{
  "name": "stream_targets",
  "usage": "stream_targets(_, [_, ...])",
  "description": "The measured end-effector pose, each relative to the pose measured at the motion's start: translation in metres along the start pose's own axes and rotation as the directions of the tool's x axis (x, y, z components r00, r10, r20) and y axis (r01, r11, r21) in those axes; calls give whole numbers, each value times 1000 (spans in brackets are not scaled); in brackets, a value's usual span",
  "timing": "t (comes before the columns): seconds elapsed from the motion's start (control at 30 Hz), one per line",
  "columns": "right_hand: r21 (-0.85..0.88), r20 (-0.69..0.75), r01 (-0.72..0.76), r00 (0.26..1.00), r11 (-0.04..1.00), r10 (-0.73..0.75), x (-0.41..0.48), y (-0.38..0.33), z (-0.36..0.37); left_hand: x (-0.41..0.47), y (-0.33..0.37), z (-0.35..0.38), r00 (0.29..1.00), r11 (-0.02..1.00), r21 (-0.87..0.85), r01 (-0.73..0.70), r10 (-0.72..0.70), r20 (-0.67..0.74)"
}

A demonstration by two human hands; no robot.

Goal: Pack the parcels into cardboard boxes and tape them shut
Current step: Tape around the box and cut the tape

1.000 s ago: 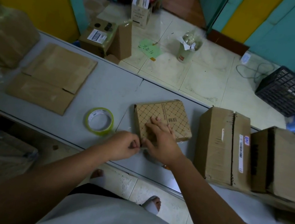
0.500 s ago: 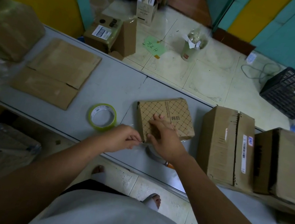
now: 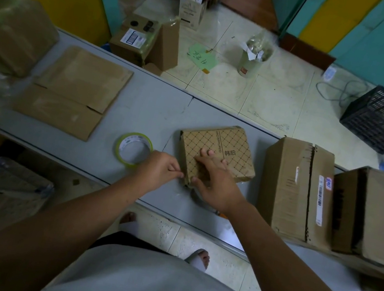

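The patterned box [image 3: 217, 155] is pressed flat by the right hand [image 3: 215, 180]; the left hand's [image 3: 161, 169] grip is pinched narrow at its corner, apparently on tape. Smoothing is called for next.

Matt printed cardboard box [image 3: 221, 148] under the hands; glossy plastic tape roll [image 3: 134, 148] left of them; smooth painted surface [image 3: 157, 105].

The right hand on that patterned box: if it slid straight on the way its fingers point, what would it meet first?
Probably nothing on the table: the right hand points across the patterned box toward bare grey table, then the table's far edge.
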State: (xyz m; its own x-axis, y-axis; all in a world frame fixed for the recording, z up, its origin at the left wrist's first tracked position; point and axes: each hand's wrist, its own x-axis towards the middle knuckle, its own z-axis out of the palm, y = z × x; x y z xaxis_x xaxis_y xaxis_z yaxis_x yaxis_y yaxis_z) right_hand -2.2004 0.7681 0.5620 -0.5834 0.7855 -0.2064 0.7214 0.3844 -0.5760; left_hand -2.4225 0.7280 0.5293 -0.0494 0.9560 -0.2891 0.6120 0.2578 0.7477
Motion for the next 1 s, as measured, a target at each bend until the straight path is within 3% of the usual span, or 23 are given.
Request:
stream_targets(0.1, [-8,-2,1,1000,1000,-1,0,0,2,3,6,-1,998,998,-43,37,-34,58])
stream_targets(0.17, [1,7,-3,1000,1000,3,1,0,1,3,15,0,986,976,-167,142,-125,111])
stream_targets(0.3, [5,23,-13,1000,1000,13,2,0,1,-6,40,4,929,786,-495,371,-314,199])
stream_targets(0.43, [-18,10,-14,1000,1000,15,2,-5,-1,-6,49,-2,904,747,-509,428,-355,240])
stream_targets(0.5, [-42,-9,-23,1000,999,23,2,-7,0,-3,41,-11,929,853,-373,365,-308,205])
stream_targets(0.57, [-51,-32,-37,999,998,35,3,-11,1,-4,32,-24,965,967,-133,218,-193,177])
stream_targets(0.67, [-76,-68,-51,997,996,46,5,-17,2,-12,21,-46,988,999,53,9,-17,151])
stream_targets(0.77, [-95,-98,-60,994,994,50,5,-22,2,-22,-3,-66,986,940,303,-153,166,-19])
stream_targets(0.9, [-103,-103,-48,994,994,37,4,-26,3,-32,-47,-78,991,772,623,-126,129,40])
stream_targets(1.0, [-159,-71,14,997,987,-25,0,-15,-5,-32,-63,-74,979,726,665,-177,199,43])
